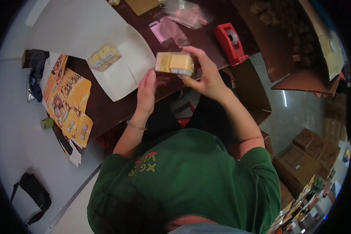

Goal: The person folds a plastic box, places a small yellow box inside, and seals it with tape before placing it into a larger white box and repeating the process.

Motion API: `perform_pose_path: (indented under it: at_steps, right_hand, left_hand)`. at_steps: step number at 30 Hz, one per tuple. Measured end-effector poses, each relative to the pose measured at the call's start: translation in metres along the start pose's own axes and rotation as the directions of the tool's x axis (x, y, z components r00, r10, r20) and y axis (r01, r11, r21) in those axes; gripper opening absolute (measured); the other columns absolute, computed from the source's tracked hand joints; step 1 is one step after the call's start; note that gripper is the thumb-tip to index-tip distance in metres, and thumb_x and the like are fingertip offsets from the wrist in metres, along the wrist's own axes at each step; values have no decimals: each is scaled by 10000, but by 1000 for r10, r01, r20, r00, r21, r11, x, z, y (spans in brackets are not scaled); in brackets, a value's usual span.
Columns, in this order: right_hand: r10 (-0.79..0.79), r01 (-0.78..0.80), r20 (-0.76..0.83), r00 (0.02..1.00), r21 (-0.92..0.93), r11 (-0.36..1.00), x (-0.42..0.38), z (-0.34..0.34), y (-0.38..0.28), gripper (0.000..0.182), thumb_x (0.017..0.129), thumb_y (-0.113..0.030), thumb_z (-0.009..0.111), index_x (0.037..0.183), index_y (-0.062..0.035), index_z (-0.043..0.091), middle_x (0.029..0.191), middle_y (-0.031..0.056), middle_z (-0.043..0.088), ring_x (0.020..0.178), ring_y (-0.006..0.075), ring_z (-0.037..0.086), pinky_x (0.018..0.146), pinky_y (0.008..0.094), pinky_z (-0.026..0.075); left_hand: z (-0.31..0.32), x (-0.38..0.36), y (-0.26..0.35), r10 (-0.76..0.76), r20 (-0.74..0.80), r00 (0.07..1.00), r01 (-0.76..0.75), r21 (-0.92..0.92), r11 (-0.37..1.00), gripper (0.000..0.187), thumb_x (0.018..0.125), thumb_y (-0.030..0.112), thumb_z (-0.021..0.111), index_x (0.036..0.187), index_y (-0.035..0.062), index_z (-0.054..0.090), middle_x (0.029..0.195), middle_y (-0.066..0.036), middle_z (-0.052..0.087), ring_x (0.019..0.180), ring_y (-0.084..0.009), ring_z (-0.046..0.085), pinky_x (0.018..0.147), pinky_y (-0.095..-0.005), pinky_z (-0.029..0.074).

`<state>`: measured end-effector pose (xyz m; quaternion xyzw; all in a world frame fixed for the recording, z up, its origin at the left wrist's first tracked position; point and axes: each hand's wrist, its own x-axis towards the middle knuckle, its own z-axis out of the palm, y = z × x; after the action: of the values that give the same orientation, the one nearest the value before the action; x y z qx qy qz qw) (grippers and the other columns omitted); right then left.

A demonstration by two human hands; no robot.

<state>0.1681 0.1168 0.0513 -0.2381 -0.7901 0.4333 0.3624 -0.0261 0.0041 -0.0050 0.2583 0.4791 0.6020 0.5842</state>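
My right hand [207, 77] grips the right end of a clear box with yellow packs [174, 63] inside, thumb below and fingers above. At the box's left end is my left hand [147, 86], upright, its fingers held together against or close to the lower left corner; whether they touch cannot be made out. A similar clear box of yellow packs [105, 57] lies to the left on a white open carton [130, 50]. Pink plastic sleeves [168, 32] are on the dark table [105, 102] just beyond my hands.
A red tape dispenser [231, 43] stands at the right of the table, near a large open cardboard box [273, 43]. Printed yellow card sheets [68, 101] lie at the left edge. Brown cartons [298, 163] are stacked at the lower right.
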Motion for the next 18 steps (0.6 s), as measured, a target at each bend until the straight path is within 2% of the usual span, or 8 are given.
perform_pose_path:
  at_steps: [1,3,4,6,8,12,15,18]
  right_hand:
    - [-74,75,60,995,-18,997,25,12,3,600,772,-85,755,1307,-73,485,1266,176,526,1014,365,624,842,396,525]
    - [-179,192,140,974,-88,978,78,48,19,543,784,-103,746,1263,-56,495,1267,180,514,1010,380,629,841,415,531]
    - [-207,231,166,964,-143,962,102,74,32,518,785,-109,741,1240,-46,500,1269,179,509,1016,389,627,839,424,535]
    - [-123,176,248,961,-207,962,142,120,58,552,792,-73,720,1298,-69,499,1316,154,484,1035,359,624,854,415,534]
    - [-230,292,230,945,-286,913,162,148,88,542,807,-61,698,1310,-87,497,1342,151,466,1038,366,623,849,418,541]
    - [-311,258,-137,941,-306,916,161,110,93,337,820,-44,679,1153,-73,637,1238,164,566,983,342,641,791,376,548]
    - [-138,-154,-336,932,-710,687,180,41,168,422,816,-336,738,1144,-80,666,1262,137,591,1175,349,538,948,480,450]
    - [230,-352,-268,936,-752,557,193,-11,210,659,755,-541,745,1234,-101,635,1298,125,574,1260,347,461,992,558,376]
  left_hand:
    - [-2,-12,10,285,-165,944,-180,467,866,325,954,231,619,1209,30,603,1165,-78,640,1100,-252,574,985,-415,424]
    - [-25,-21,23,595,110,796,-216,970,110,340,879,182,693,1171,24,619,1054,-116,654,1039,-295,588,941,-404,440]
    - [-35,-23,20,566,117,816,-193,978,76,331,848,163,710,1141,31,632,976,-139,640,972,-324,586,910,-395,449]
    - [-50,-26,14,371,29,928,-129,960,248,298,857,157,705,1116,26,638,981,-128,634,949,-312,583,886,-400,452]
    - [-51,-28,11,385,60,921,-155,963,222,266,859,145,698,1092,29,643,978,-127,630,926,-312,583,857,-403,462]
    - [-54,-30,11,409,73,910,-180,956,229,261,863,140,689,1097,35,637,978,-123,630,933,-321,585,848,-403,466]
    - [-49,-30,14,419,103,902,-206,956,209,259,860,134,686,1097,41,636,975,-115,632,933,-308,587,843,-397,458]
    - [-34,-24,22,472,178,864,-288,942,171,257,850,123,691,1090,47,640,955,-107,630,920,-294,589,839,-389,451]
